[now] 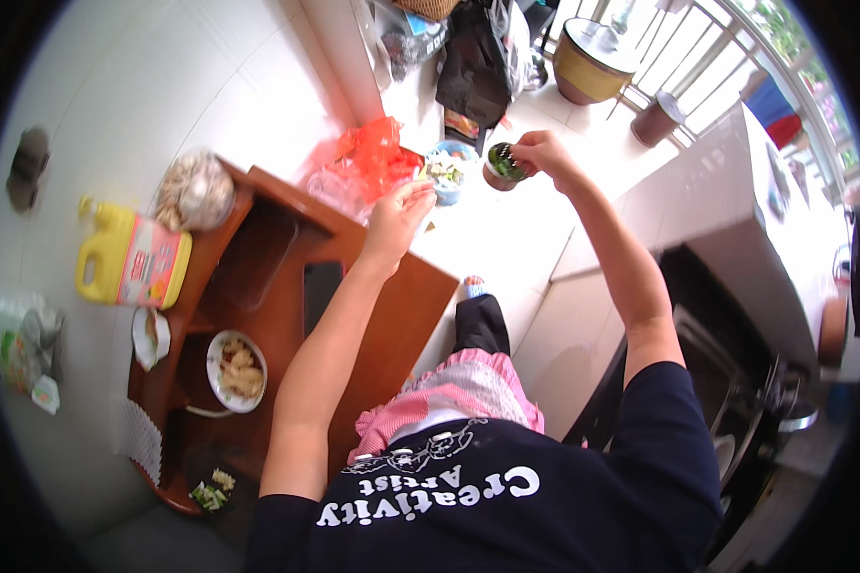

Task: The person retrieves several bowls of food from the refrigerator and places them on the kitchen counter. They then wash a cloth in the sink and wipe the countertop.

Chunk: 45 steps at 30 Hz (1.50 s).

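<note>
My right hand (541,159) grips the rim of a small cup or bowl (500,172) with chopped greens in it, held out over the bright floor. My left hand (403,211) is raised with its fingers extended beside a blue basin (447,193) that holds pale and green food pieces. Nothing shows clearly in the left hand. A red plastic bag (373,161) lies behind that hand. Below my left forearm stands a brown wooden cabinet (401,308) with a dark phone (321,286) on it.
On the cabinet's left side are a white bowl of food (236,372), a yellow jug (136,258), a bag of garlic (197,190) and chopped scallion (210,496). A black bag (473,79) and a lidded yellow-brown pot (591,64) stand ahead. A counter (724,172) is at right.
</note>
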### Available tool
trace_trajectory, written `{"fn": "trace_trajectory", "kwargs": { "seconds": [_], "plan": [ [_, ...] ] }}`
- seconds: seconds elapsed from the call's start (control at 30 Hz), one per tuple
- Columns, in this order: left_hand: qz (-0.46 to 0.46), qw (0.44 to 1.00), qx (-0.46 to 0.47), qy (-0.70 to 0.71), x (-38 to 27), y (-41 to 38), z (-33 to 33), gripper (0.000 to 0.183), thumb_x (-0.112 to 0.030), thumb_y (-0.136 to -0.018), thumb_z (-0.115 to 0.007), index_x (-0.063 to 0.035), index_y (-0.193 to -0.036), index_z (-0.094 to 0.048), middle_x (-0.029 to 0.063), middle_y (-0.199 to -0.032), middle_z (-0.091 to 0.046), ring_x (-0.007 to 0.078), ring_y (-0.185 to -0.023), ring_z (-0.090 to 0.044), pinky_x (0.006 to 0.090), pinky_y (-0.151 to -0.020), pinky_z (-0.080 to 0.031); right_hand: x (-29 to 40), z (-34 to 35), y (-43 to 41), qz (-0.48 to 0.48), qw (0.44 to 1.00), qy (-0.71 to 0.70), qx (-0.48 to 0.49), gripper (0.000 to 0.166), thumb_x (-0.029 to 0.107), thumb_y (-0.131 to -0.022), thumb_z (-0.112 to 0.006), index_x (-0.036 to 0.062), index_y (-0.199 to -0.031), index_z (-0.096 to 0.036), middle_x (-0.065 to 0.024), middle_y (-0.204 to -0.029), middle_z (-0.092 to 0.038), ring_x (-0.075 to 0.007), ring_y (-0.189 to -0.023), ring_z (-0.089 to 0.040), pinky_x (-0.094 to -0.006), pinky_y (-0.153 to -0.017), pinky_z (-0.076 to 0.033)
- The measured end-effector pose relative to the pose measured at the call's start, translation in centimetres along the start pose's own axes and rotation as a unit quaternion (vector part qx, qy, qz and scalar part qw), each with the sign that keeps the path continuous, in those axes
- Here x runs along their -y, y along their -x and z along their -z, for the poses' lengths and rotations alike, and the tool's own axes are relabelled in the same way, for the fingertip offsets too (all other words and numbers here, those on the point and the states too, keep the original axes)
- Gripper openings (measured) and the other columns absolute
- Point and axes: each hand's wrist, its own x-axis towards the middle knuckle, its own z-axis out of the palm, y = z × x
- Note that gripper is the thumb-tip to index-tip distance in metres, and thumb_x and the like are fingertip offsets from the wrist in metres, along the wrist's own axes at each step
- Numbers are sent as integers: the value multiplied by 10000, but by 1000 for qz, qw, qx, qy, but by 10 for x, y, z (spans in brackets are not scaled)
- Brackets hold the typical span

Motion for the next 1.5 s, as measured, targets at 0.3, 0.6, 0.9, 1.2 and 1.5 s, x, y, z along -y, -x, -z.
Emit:
{"fn": "trace_trajectory", "kwargs": {
  "seconds": [0.3,0.6,0.9,1.2,1.5],
  "plan": [
    [171,916,-56,358,124,-252,-31,581,-524,-823,-470,-173,-1273,-363,31,-1257,-428,198,-1177,-371,490,-1013,-132,-26,-17,-204,-3,993,-57,105,127,90,-740,-581,-32,-705,-592,-34,-583,-533,-98,-523,-489,-237,-467,-388],
    [151,892,-20,427,209,-345,-3,559,-418,-778,-589,-144,-1230,-404,69,-1211,-478,229,-1120,-458,438,-831,-452,-123,-40,-326,-79,955,-218,183,121,93,-779,-560,-14,-727,-582,-27,-612,-540,-100,-545,-485,-233,-500,-379],
    [192,946,-257,51,318,-419,22,548,-214,-679,-716,-95,-1133,-432,77,-1061,-510,182,-904,-550,321,-747,-459,-263,-59,-355,-166,928,-332,32,255,186,-859,-500,-17,-1009,-535,-83,-878,-562,-149,-769,-534,-281,-691,-451],
    [-4,841,-206,-499,433,-465,9,616,-197,-579,-741,-54,-1092,-433,148,-1128,-449,331,-1052,-434,407,-879,-381,-374,-71,-266,-339,872,-349,47,152,75,-820,-477,3,-915,-571,-81,-758,-588,-141,-675,-545,-270,-639,-470],
    [-128,748,-22,-651,472,-461,-6,682,-135,-580,-735,-111,-1180,-412,104,-1219,-367,343,-1111,-355,454,-904,-357,-421,-70,-216,-394,851,-346,27,138,89,-835,-487,8,-911,-570,-65,-747,-590,-124,-652,-539,-256,-633,-456]
  ]
}}
